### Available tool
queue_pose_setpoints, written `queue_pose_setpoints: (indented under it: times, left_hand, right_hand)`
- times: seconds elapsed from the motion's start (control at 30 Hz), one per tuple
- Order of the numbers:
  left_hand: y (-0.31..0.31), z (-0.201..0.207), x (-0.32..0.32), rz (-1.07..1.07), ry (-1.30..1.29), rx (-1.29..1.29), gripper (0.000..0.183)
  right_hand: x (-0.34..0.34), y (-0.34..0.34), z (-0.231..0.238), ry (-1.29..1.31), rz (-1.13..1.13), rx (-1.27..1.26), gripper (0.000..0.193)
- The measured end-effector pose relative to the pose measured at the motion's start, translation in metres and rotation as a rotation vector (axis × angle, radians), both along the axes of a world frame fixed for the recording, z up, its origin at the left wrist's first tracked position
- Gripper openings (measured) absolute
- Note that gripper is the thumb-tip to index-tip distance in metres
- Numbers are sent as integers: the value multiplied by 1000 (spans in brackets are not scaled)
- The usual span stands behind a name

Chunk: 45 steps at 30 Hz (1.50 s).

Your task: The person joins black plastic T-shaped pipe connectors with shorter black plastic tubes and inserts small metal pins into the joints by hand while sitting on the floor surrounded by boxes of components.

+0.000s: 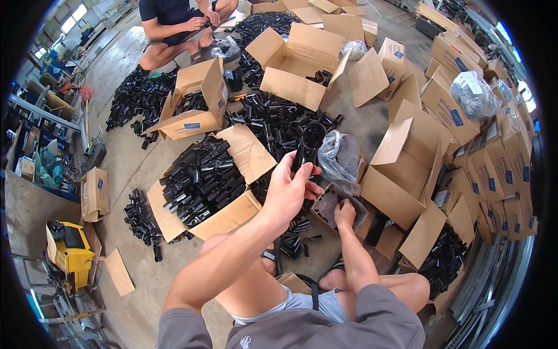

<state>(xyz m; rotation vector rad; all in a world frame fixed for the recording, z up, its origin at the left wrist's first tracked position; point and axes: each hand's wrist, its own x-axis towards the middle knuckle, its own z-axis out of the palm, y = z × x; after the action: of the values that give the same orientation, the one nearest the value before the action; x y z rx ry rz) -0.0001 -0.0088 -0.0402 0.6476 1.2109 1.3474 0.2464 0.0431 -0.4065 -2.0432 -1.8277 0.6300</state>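
Observation:
My left hand (290, 189) grips a black tubular fitting (308, 144) with its round open end turned up, raised over the parts pile. Lower and to the right, my right hand (345, 214) reaches down into a small grey-lined box (323, 216) holding small dark bits. Its fingers look drawn together; what they hold, if anything, is too small to make out. Clear plastic bagging (337, 168) bunches just behind that box. To the left, an open carton (224, 218) is heaped with black tubular parts (200, 180). More black fittings (279, 125) lie piled beyond my left hand.
Open cartons stand at the right (401, 163), far middle (299, 61) and far left (195, 104). Stacked closed cartons (494, 166) line the right side. Another person (183, 26) sits at the back, hands on a dark part. A yellow machine (70, 256) stands left.

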Motion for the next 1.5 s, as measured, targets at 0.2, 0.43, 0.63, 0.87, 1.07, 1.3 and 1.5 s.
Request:
queue_pose_setpoints:
  times: [0.2,0.43,0.63,0.87,1.07,1.3,1.5]
  left_hand:
    - [3,-2,-5,66,-3,15,33]
    - [2,0,0,135,63,28,27]
    - [0,4,12,179,84,59,25]
    - [1,3,16,239,165,144,27]
    - [4,-5,18,383,357,234,33]
    - [-3,17,21,378,595,170,32]
    - [0,6,20,397,673,187,32]
  right_hand:
    - [-39,-2,67,552,-194,265,14]
    - [-95,8,260,1247,-58,397,11]
    - [-126,-1,355,1393,174,271,14]
    - [-135,-9,360,1430,136,271,16]
    - [-159,-13,372,1425,24,185,36]
    - [-162,-10,371,1422,24,332,50]
    - [-169,-12,365,1474,-31,311,37]
